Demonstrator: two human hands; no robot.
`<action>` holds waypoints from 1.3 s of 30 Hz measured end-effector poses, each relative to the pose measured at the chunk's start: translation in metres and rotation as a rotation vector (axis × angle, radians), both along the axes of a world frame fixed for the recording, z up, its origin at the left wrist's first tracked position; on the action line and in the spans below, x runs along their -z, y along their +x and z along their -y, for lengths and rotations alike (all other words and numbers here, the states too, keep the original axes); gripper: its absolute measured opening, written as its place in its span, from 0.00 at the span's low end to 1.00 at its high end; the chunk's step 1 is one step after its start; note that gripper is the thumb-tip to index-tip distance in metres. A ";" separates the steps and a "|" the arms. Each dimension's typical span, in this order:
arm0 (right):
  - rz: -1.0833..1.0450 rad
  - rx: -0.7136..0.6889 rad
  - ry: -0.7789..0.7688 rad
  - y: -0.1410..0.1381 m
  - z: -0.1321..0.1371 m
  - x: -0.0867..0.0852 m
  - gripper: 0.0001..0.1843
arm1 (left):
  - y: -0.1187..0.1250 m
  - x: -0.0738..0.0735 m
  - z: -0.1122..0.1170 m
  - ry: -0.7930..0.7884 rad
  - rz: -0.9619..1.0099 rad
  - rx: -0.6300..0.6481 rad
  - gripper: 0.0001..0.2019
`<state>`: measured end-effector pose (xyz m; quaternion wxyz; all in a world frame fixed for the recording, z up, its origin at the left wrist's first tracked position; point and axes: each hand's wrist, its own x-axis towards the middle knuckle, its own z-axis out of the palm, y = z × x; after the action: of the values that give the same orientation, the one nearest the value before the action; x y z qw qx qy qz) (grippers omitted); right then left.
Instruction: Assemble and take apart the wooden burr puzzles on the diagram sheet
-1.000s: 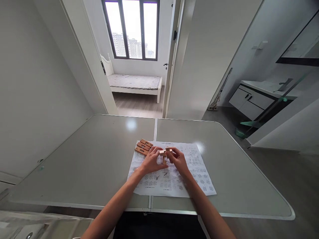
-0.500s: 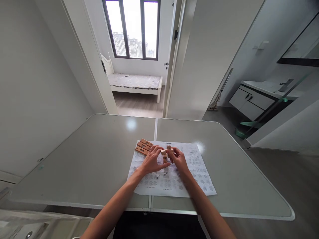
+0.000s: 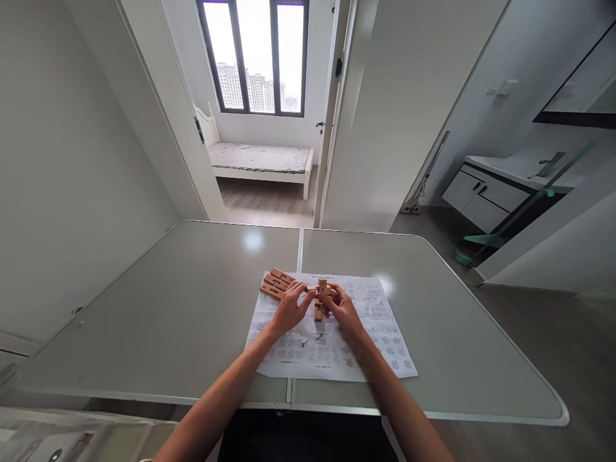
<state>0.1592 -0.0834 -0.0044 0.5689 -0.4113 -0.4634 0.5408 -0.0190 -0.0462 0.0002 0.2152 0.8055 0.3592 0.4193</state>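
Both hands meet over a printed sheet point(image 3: 298, 359), gripping pieces of a wooden burr puzzle point(image 3: 318, 313) whose notched sticks cross one another. My left hand point(image 3: 290, 310) pinches a stick on the left side of the assembly. From the right, my right hand point(image 3: 345, 312) closes its fingers round the crossing pieces. One stick points toward me, another stands out at the far side. Fingers hide part of the joint. Just beyond my left hand, several loose notched wooden sticks point(image 3: 275, 282) lie side by side at the sheet's upper left corner.
The sheet, covered in small diagrams, lies on a large grey-green table point(image 3: 158, 321) with a pale rim and a centre seam point(image 3: 300, 250). Past the table's far edge are a doorway, a bed point(image 3: 260, 157) and a window; a washbasin cabinet point(image 3: 486, 196) stands to the right.
My left hand has drawn its thumb in to the wooden pieces. The sticks now cross closer together, and the stick toward me shows more fully.
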 end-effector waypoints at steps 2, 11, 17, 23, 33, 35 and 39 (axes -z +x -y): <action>0.000 -0.005 0.002 0.000 -0.001 0.002 0.27 | 0.000 0.001 -0.001 -0.001 0.010 -0.015 0.15; 0.049 0.059 0.030 -0.002 -0.001 0.007 0.29 | -0.001 0.001 -0.001 0.023 -0.008 -0.057 0.14; 0.090 0.108 0.041 -0.002 0.001 0.007 0.30 | -0.001 0.001 0.000 0.021 -0.010 -0.093 0.13; 0.046 0.092 0.026 -0.003 0.002 0.005 0.31 | 0.000 -0.001 0.000 -0.045 0.031 -0.092 0.14; -0.145 -0.100 -0.079 0.003 0.003 -0.004 0.33 | -0.003 -0.012 0.002 -0.309 0.127 0.106 0.24; -0.178 -0.119 -0.090 0.003 0.003 -0.006 0.32 | -0.003 -0.013 0.003 -0.357 0.144 0.143 0.25; -0.225 -0.148 -0.117 0.004 0.004 -0.008 0.32 | -0.003 -0.014 0.003 -0.424 0.177 0.187 0.25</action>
<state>0.1637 -0.0875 0.0039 0.5509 -0.3455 -0.3934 0.6499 -0.0218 -0.0494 0.0142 0.4478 0.7323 0.3429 0.3816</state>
